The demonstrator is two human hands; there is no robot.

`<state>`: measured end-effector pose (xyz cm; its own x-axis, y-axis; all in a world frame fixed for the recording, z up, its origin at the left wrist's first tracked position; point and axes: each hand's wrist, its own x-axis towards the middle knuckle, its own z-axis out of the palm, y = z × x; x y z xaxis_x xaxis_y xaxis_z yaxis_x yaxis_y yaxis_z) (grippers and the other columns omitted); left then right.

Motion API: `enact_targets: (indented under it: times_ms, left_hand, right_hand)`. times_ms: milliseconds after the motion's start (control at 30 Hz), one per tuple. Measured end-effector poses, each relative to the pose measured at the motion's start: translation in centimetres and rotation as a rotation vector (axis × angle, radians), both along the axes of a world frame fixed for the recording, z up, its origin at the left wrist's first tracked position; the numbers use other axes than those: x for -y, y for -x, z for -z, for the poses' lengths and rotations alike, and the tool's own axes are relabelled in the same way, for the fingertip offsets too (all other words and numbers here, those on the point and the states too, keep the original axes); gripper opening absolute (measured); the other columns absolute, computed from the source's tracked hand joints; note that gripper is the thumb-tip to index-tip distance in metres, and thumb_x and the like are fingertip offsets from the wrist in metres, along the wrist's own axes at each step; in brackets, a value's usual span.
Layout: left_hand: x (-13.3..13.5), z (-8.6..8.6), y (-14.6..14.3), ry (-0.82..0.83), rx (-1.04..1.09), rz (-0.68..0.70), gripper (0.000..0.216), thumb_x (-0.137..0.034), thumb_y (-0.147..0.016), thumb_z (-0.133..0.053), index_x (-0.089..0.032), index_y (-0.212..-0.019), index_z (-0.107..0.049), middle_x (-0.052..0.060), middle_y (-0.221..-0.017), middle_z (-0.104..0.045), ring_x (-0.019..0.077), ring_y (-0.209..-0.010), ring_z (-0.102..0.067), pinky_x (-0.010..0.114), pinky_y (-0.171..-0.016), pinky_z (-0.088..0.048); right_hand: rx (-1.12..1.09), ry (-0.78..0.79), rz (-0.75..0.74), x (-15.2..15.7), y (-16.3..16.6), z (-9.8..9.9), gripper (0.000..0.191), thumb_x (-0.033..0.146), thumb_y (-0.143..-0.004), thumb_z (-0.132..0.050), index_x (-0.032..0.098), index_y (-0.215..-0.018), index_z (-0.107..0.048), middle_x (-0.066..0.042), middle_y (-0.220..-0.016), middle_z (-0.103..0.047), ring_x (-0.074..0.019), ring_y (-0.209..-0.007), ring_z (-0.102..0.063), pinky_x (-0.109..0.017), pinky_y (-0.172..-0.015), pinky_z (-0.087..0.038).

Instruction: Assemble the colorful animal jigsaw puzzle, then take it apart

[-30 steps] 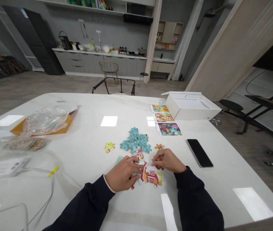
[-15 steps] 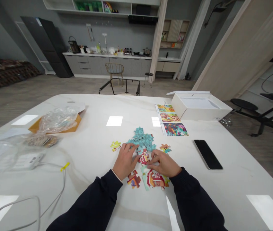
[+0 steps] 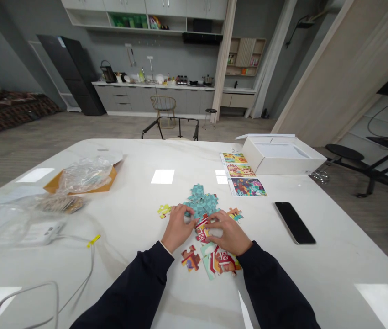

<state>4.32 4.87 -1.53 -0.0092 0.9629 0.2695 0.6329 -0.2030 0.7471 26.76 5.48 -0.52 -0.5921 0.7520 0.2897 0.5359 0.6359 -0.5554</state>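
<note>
Between my hands is a red and white jigsaw puzzle piece [image 3: 202, 232] with a barn picture. My left hand [image 3: 178, 225] pinches at its upper left edge, and the fingers of my right hand [image 3: 228, 231] close on its right side. Just beyond lies a heap of teal-backed puzzle pieces [image 3: 201, 201]. Nearer me are several joined pieces [image 3: 220, 261] showing a red barn, with a loose brown-orange piece [image 3: 191, 258] to their left. A yellow-green piece [image 3: 164, 210] rests left of the heap; an orange and teal piece [image 3: 235, 214] is partly behind my right hand.
Picture cards [image 3: 249, 187] lie by a white open box [image 3: 283, 157] at the back right. A phone [image 3: 295, 222] is on the right. Plastic bags [image 3: 86, 174], a white power strip [image 3: 43, 232] and a cable [image 3: 89, 269] occupy the left of the table.
My right hand has shifted slightly left, its fingers now further over the barn piece. The left hand stays near the piece's upper left. The whole view has tilted up a little.
</note>
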Motion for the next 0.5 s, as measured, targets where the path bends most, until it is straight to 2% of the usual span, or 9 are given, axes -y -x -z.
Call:
enact_targets:
  times_ms: [133, 233, 367, 500]
  left_hand:
    - [-0.2, 0.0, 0.8, 0.184, 0.239, 0.022, 0.017, -0.024, -0.077, -0.076, -0.020, -0.085, -0.061, 0.000, -0.079, -0.068, 0.0189, -0.077, -0.065, 0.031, -0.074, -0.050]
    - [-0.2, -0.1, 1.7, 0.253, 0.276, 0.029, 0.027, -0.026, -0.071, -0.079, -0.020, -0.090, -0.060, -0.004, -0.068, -0.066, 0.0152, -0.063, -0.061, 0.027, -0.064, -0.046]
    - [0.0, -0.2, 3.5, 0.338, 0.278, 0.068, 0.034, -0.030, -0.065, -0.083, -0.019, -0.091, -0.065, -0.004, -0.063, -0.065, 0.0152, -0.059, -0.061, 0.025, -0.058, -0.045]
    - [-0.1, -0.4, 5.2, 0.350, 0.232, 0.058, 0.028, -0.036, -0.070, -0.081, -0.018, -0.088, -0.072, -0.001, -0.063, -0.068, 0.0170, -0.059, -0.063, 0.027, -0.058, -0.047]
  right_hand:
    - [-0.018, -0.048, -0.057, 0.2, 0.2, -0.5, 0.023, 0.029, -0.080, -0.086, 0.026, -0.102, -0.081, -0.007, -0.125, -0.072, -0.0278, -0.112, -0.060, -0.045, -0.099, -0.052]
    - [-0.018, -0.015, -0.082, 0.2, 0.3, -0.7, 0.025, 0.034, -0.081, -0.086, 0.025, -0.104, -0.080, -0.007, -0.121, -0.076, -0.0267, -0.106, -0.063, -0.043, -0.095, -0.053]
    - [0.010, 0.046, -0.115, 0.5, 0.5, -0.8, 0.024, 0.038, -0.084, -0.082, 0.026, -0.106, -0.080, -0.006, -0.118, -0.078, -0.0250, -0.101, -0.066, -0.039, -0.089, -0.055]
    - [0.015, 0.047, -0.125, 0.8, 1.0, -1.1, 0.020, 0.037, -0.089, -0.077, 0.027, -0.106, -0.080, -0.004, -0.117, -0.078, -0.0254, -0.101, -0.066, -0.040, -0.089, -0.055]
